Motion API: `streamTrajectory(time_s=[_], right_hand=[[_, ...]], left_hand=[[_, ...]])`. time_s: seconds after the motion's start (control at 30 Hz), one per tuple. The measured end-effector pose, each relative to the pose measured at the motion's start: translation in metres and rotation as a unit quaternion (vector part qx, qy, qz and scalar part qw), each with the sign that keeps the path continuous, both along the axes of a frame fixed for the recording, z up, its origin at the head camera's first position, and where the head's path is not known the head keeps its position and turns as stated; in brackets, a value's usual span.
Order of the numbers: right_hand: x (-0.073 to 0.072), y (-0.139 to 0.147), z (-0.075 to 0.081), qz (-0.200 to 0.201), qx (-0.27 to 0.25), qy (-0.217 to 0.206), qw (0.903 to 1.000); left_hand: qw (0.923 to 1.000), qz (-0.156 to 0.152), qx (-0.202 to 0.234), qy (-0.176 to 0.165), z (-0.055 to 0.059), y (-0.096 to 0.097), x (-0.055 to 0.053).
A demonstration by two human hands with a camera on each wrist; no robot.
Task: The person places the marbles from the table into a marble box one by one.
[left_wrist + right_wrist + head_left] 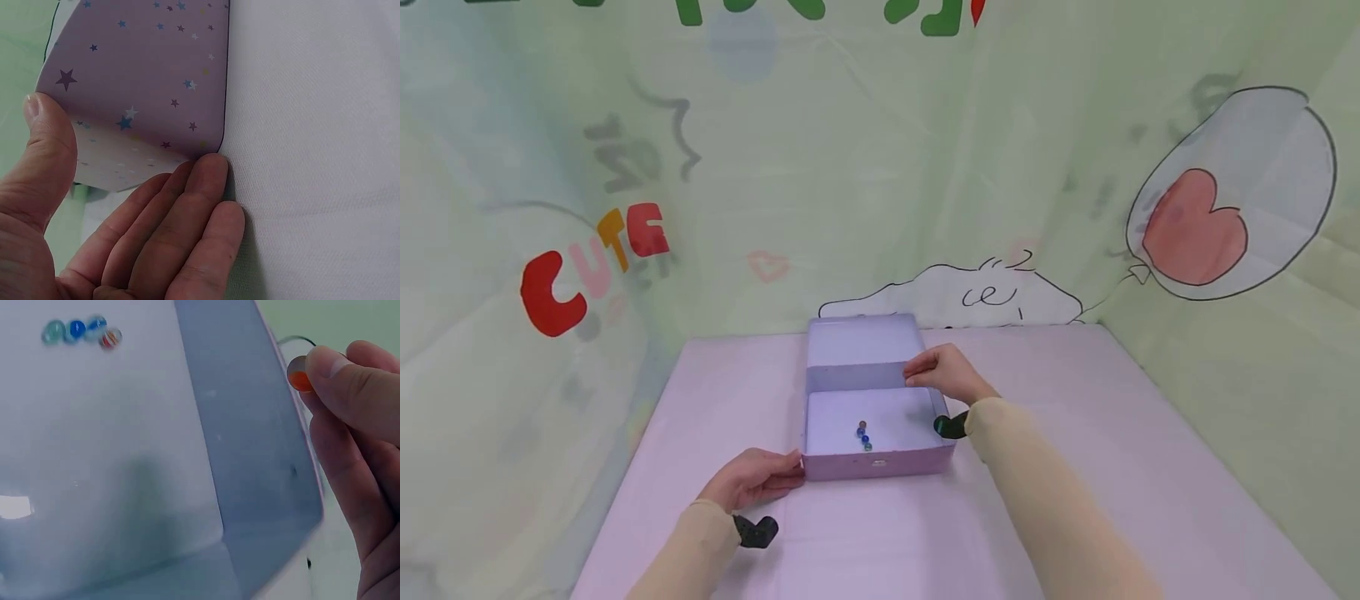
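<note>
- While the right hand (952, 372) hung over the right side of the box (921, 463), its grip was narrowed to a pinch, thumb against fingertip, with hold of a single marble (300, 374), greyish and clear with an orange patch.
- That marble was off the box floor, well apart from those lying there (the right wrist view showed it against the right rim, though I couldn't tell how high above).
- Four marbles (865, 438) lay close together on the box floor near the front wall, in a short crooked line: green, blue, blue and white, and one striped orange-red.
- At the near left corner was the left hand (752, 477), its grip spread to the height of the wall, thumb at the upper end of the corner and fingertips at the lower, so the corner was held between them.
- Purple outside with scattered stars (65, 79) and paler within, the box sat on the cloth-covered counter (865, 550), its lid (861, 340) folded back behind it and a small catch (879, 462) on the front.
- Cream sleeves (1037, 492) covered the forearms (a dark fitting (756, 532) showed at each wrist).
- Behind hung a pale curtain (880, 183) bearing a balloon drawing (1285, 192).
</note>
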State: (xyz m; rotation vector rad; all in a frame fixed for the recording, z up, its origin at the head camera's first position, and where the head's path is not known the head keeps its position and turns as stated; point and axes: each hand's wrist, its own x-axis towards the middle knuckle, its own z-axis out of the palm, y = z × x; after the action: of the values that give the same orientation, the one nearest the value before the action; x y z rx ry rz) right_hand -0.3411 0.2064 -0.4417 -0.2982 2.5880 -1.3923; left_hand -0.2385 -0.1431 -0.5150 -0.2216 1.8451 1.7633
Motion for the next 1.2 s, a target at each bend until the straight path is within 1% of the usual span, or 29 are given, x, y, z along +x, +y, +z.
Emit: streamTrajectory(time_s=[0.07,0.23,0.4,0.47,0.6,0.63,0.73,0.97,1.07,1.2], right_hand=[[-0.003,-0.013,0.000,0.012,0.006,0.000,0.9999],[-0.012,-0.027,-0.005,0.048,0.034,-0.001,0.9983],[-0.019,-0.037,-0.015,0.070,0.096,-0.021,0.9927],[-0.019,-0.041,-0.017,0.077,0.119,-0.035,0.9893],[-0.017,-0.047,-0.020,0.085,0.144,-0.055,0.9844],[-0.016,-0.048,-0.019,0.083,0.147,-0.061,0.9837],[-0.015,-0.050,-0.020,0.079,0.159,-0.058,0.9823],[-0.016,-0.054,-0.021,0.089,0.170,-0.053,0.9800],[-0.016,-0.055,-0.018,0.086,0.167,-0.053,0.9807],[-0.017,-0.055,-0.017,0.089,0.148,-0.052,0.9836]], left_hand=[[1.0000,0.000,0.001,-0.004,0.000,0.003,-0.003],[1.0000,-0.002,0.003,-0.005,0.003,0.007,-0.009],[1.0000,-0.008,0.005,0.000,0.006,0.009,-0.009],[1.0000,-0.008,0.005,-0.001,0.007,0.010,-0.008],[1.0000,-0.001,0.001,-0.003,0.007,0.011,-0.007],[1.0000,-0.001,0.000,-0.003,0.007,0.011,-0.007],[1.0000,-0.001,0.001,-0.003,0.006,0.012,-0.007],[0.9999,0.005,0.002,-0.009,0.003,0.007,-0.008],[0.9999,0.009,0.007,-0.012,0.001,0.005,-0.007],[0.9997,0.012,0.008,-0.019,-0.001,-0.001,-0.005]])
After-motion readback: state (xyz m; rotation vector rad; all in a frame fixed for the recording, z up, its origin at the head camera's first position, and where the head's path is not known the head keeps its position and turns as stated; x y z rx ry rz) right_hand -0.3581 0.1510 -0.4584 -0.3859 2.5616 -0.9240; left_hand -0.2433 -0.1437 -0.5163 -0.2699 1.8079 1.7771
